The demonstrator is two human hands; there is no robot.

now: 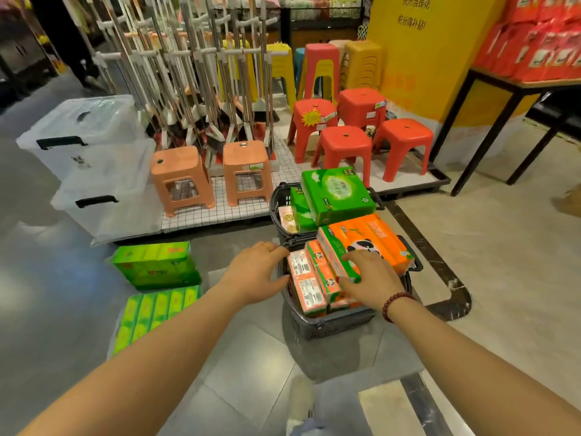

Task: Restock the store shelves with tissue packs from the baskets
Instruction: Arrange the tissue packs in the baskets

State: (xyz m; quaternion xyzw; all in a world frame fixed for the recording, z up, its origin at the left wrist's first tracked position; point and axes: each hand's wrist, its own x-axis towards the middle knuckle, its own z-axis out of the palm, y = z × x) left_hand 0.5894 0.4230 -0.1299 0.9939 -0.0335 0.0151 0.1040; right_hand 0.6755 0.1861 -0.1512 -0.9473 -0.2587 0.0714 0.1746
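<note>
Right hand [367, 278] on orange pack [377, 236], basket [339, 324]

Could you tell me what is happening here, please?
A person reaches with both hands into the nearer basket, which is full of orange tissue packs. The left hand touches the packs' left side and the right hand lies on top; nothing is lifted yet. A second basket behind holds green packs, and two green bundles lie on the floor.
</note>
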